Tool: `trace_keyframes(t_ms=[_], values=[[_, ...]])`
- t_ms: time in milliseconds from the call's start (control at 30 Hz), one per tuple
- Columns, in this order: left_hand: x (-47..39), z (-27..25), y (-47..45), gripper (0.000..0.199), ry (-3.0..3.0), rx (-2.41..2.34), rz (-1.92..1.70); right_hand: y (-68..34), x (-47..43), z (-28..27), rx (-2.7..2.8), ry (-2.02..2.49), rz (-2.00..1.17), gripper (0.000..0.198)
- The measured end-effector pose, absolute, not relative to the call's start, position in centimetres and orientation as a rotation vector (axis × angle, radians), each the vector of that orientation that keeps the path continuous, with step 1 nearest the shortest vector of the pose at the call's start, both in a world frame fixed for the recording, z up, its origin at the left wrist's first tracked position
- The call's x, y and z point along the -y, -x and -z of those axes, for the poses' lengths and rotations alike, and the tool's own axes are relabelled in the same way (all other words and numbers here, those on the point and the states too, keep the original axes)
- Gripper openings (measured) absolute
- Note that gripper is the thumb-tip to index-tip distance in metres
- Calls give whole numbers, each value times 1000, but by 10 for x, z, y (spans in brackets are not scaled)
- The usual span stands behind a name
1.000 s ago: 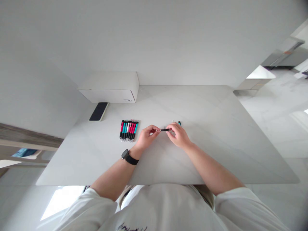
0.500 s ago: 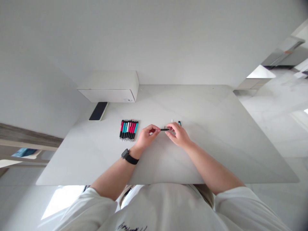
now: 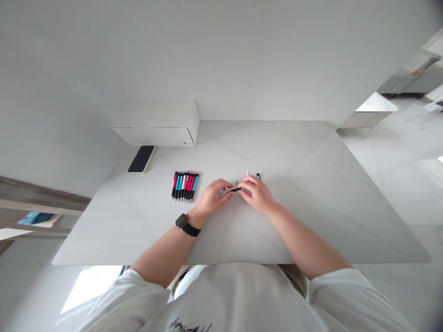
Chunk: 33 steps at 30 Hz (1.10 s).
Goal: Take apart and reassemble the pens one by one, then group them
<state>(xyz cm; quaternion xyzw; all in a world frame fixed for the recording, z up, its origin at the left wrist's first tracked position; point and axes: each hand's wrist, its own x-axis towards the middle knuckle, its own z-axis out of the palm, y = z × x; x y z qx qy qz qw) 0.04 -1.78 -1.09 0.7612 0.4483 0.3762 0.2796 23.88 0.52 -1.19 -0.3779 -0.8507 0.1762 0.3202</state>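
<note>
My left hand [image 3: 215, 197] and my right hand [image 3: 258, 193] meet over the middle of the table. Between their fingertips is a slim black pen part [image 3: 236, 189], tilted slightly, pinched at either end. A small dark piece [image 3: 236, 183] shows just beyond it on the table. Past my right fingers, the tip of a thin white piece [image 3: 248, 173] and a teal and black pen piece [image 3: 258, 176] stick out, mostly hidden by the hand. To the left of my left hand, several click pens [image 3: 185, 186] in pink, teal and white with black grips lie side by side.
A dark-screened phone [image 3: 141, 159] lies at the back left of the marbled white table [image 3: 311, 184]. Behind it, a white box [image 3: 155, 136] stands close to the wall. The table's right edge drops to a tiled floor.
The black pen part has gone from level to slightly tilted, its right end higher. My left fingertips have shifted a little right, closer to my right hand.
</note>
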Motion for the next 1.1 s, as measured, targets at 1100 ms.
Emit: trace_keyframes(t_ms=[1100], values=[[12, 22, 0, 17, -1941, -1418, -996, -235, -18, 12, 1867, 1191, -564, 9]])
